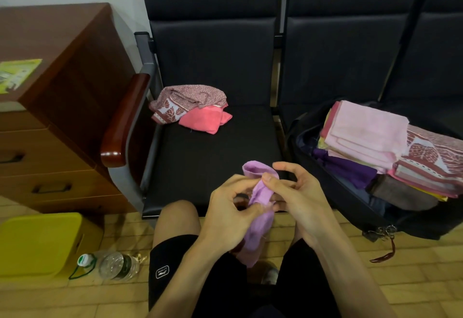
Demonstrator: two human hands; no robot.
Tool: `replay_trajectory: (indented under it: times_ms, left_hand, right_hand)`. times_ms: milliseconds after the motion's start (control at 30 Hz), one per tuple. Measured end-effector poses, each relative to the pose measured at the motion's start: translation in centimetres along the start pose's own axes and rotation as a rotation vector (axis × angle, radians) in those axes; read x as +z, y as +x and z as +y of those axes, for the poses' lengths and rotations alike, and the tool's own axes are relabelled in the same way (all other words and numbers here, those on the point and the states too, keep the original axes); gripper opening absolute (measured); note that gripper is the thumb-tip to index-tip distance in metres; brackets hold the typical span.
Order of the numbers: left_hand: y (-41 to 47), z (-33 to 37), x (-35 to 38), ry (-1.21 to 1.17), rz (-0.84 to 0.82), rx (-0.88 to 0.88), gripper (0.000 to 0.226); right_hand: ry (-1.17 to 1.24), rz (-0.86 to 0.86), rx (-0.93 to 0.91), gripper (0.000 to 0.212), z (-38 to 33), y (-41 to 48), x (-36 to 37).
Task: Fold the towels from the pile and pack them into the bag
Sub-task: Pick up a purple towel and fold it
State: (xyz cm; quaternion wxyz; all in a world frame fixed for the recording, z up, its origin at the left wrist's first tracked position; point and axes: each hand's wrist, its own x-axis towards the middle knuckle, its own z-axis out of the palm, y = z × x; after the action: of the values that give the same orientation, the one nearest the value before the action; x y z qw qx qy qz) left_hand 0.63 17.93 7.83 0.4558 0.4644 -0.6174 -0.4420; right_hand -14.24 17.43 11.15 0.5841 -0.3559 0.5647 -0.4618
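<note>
I see the black seat [220, 157] spreading out beyond the grip, taking up most of my view. To the right of the grip and slightly farther away, a dark bag [345, 207] lies open on the next seat. In the bag sits a stack of folded towels [368, 130]: pale pink on top, a maroon-and-white patterned one at its right, purple and brown ones lower down.

Well beyond the grip and a little left, the unfolded pile [198, 107] rests on the seat. It is a crumpled patterned cloth, with a coral towel touching its right side.

The lilac towel [261, 193] is in the grip itself, held in the air above the lap, near the seat's front edge. It is soft, plain and bunched into a narrow roll-like strip with creases along its length. Its long axis runs away from me: the upper end points toward the seat and curls over in a small loop above the fingers. The lower end hangs down toward me between the knees, loose and slightly frayed.

My left hand [225, 212] pinches the strip from the left, thumb and curled fingers closed on the cloth. My right hand [300, 200] grips it from the right, thumb pressed on the front, lower fingers curled behind, index finger lifted free above.
</note>
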Motion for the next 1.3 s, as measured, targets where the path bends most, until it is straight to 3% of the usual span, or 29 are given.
replay_trajectory:
  times_ms: [100, 200, 300, 400, 500, 567, 633, 700, 800, 900, 1033, 1300]
  left_hand:
    - [0.1, -0.1, 0.2, -0.028, 0.029, -0.007, 0.012]
    - [0.7, -0.4, -0.5, -0.17, 0.039, -0.019, 0.012]
    - [2.2, 0.6, -1.9, -0.202, -0.033, -0.042, 0.01]
    - [4.5, 2.2, -3.9, -0.124, -0.173, -0.005, 0.013]
    - [6.3, 3.0, -6.3, 0.065, -0.216, 0.04, 0.019]
    - [6.7, 2.8, -7.4, 0.155, -0.188, 0.039, 0.024]
    - [6.6, 2.5, -7.8, 0.184, -0.151, 0.017, 0.027]
    - [6.6, 2.1, -7.9, 0.191, -0.108, 0.006, 0.024]
    - [6.1, 2.1, -8.0, 0.119, -0.04, -0.017, 0.02]
    - [5.3, 2.3, -8.0, 0.01, -0.06, -0.06, 0.019]
    - [4.7, 2.2, -7.2, -0.068, -0.088, -0.076, 0.022]
    - [5.1, 1.5, -4.9, 0.13, 0.065, 0.057, 0.018]
  right_hand:
    - [0.006, -0.03, -0.041, 0.027, 0.3, 0.0, -0.3]
    - [-0.037, -0.136, -0.089, 0.022, 0.8, 0.2, -1.3]
    - [-0.36, -0.313, -0.039, 0.03, 1.6, 1.7, -3.1]
    - [-0.698, -0.381, 0.012, 0.035, 1.8, 3.7, -4.9]
    - [-0.876, -0.308, -0.181, 0.035, -1.0, 4.5, -6.7]
    - [-0.852, -0.21, -0.363, 0.035, -4.3, 3.8, -7.3]
    - [-0.816, -0.148, -0.551, 0.023, -6.3, 2.8, -7.0]
    - [-0.778, -0.12, -0.64, 0.015, -6.5, 2.3, -6.1]
    - [-0.66, -0.104, -0.572, 0.034, -5.3, 2.6, -5.7]
    - [-0.718, -0.1, -0.422, 0.049, -4.0, 3.2, -6.0]
    - [-0.658, -0.203, -0.299, 0.013, -3.5, 3.2, -6.0]
    - [-0.247, -0.298, -0.259, 0.028, -3.1, 1.6, -5.9]
